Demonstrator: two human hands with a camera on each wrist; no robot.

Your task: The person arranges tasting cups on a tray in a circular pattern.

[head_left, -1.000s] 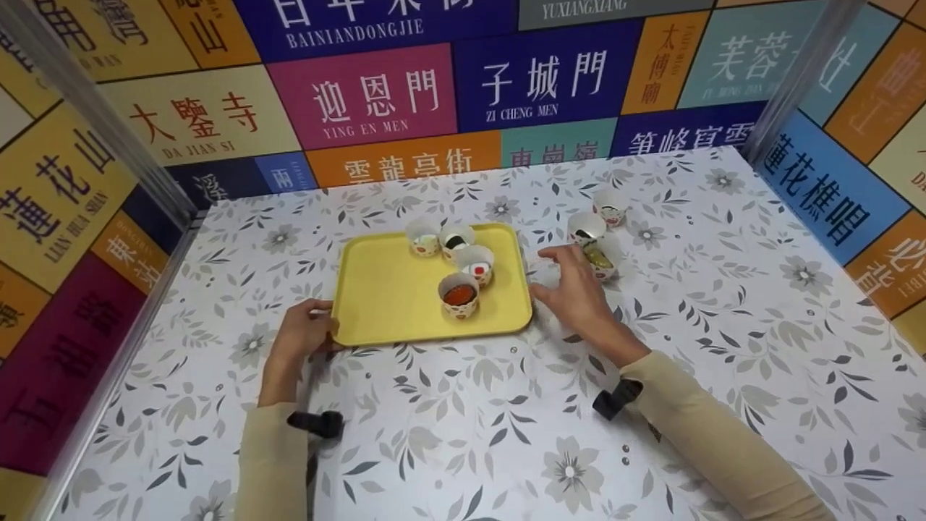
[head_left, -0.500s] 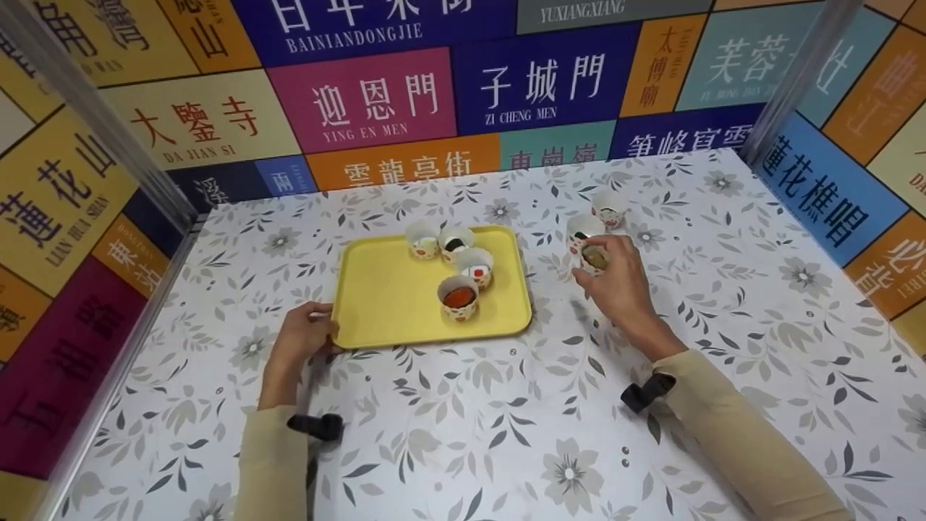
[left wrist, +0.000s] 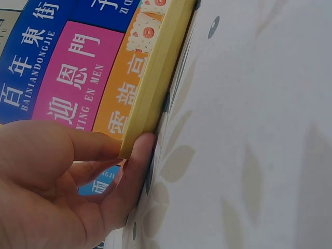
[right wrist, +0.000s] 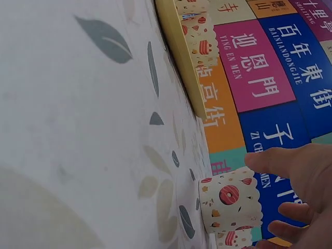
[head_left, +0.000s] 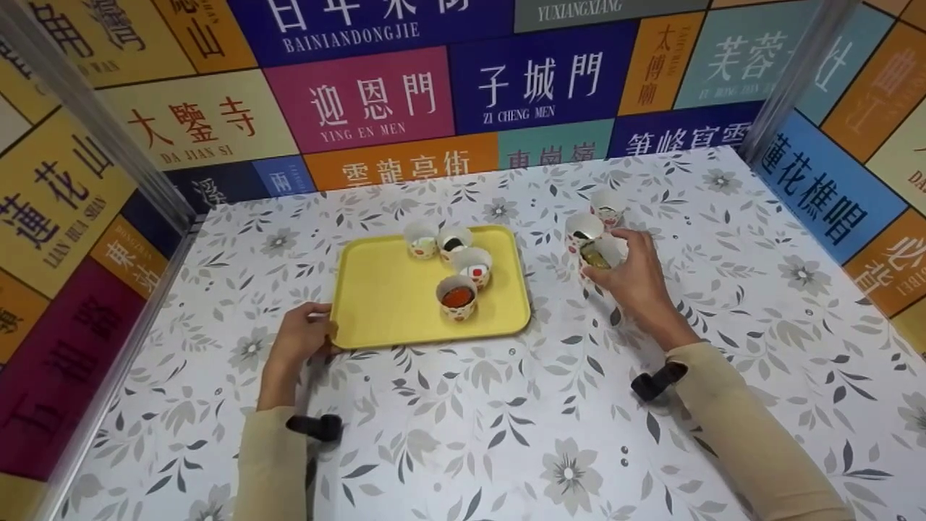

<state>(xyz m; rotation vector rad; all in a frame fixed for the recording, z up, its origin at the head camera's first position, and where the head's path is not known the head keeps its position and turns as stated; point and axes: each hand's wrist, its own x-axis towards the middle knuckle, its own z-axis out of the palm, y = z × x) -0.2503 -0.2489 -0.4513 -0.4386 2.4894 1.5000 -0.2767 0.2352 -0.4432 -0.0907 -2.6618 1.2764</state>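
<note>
My left hand [head_left: 300, 334] pinches the near left corner of a yellow tray [head_left: 383, 297]. In the left wrist view the thumb lies over the tray edge [left wrist: 150, 88] and a finger sits beneath it. At the right, my right hand [head_left: 642, 282] holds a printed paper baking cup [head_left: 613, 250] by its rim, thumb on the near side and index finger on the far side. Something greenish lies inside this cup. The right wrist view shows its doughnut-print wall [right wrist: 228, 203] and scalloped rim, with the thumb tip at the rim.
Several similar cups stand on the tray's right half, one with orange-red contents [head_left: 457, 298], another with a small red piece [head_left: 475, 273]. Beyond the held cup are a cup with dark contents [head_left: 583, 230] and a further cup [head_left: 608, 206]. Printed panels [head_left: 362, 94] border the table.
My right hand has moved right from beside the tray to the cup with greenish contents, its thumb and index finger now around the rim. The left hand stays at the tray corner.
</note>
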